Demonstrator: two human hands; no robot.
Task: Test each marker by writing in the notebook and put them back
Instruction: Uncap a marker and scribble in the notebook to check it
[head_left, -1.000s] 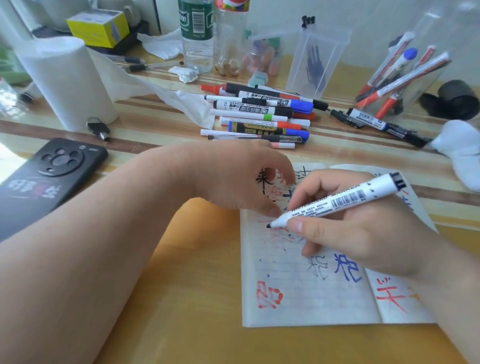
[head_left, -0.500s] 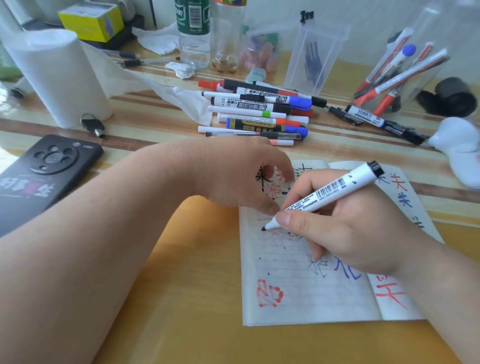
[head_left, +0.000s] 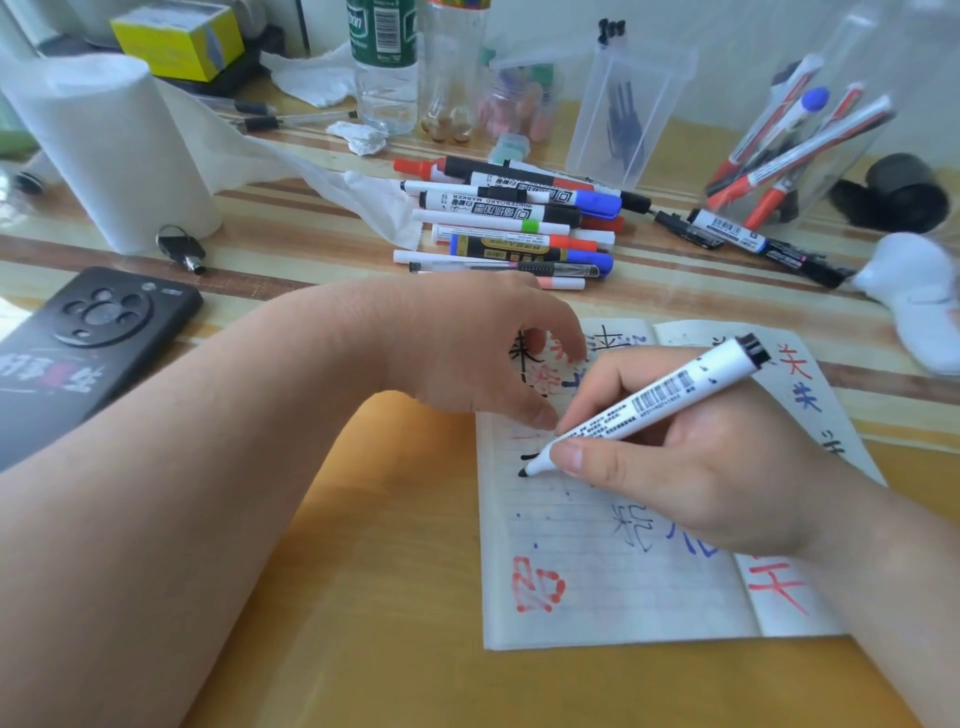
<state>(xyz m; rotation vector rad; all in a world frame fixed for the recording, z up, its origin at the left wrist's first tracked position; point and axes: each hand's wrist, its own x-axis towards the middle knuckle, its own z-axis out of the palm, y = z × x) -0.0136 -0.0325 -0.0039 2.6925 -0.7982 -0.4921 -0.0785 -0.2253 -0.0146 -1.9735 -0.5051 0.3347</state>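
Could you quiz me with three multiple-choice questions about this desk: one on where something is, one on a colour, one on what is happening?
1. Where does the black phone lie?
A. left of the notebook
B. on the notebook
C. in the clear cup

2. What colour is the mark at the marker's tip?
A. green
B. black
C. yellow

3. What is the right hand doing?
A. resting empty
B. capping a marker
C. writing with a marker

Answers: 1 A, it sits at the left edge, away from the notebook. 2 B, a fresh black stroke is by the tip. 3 C, the white marker touches the page while the left hand steadies it.
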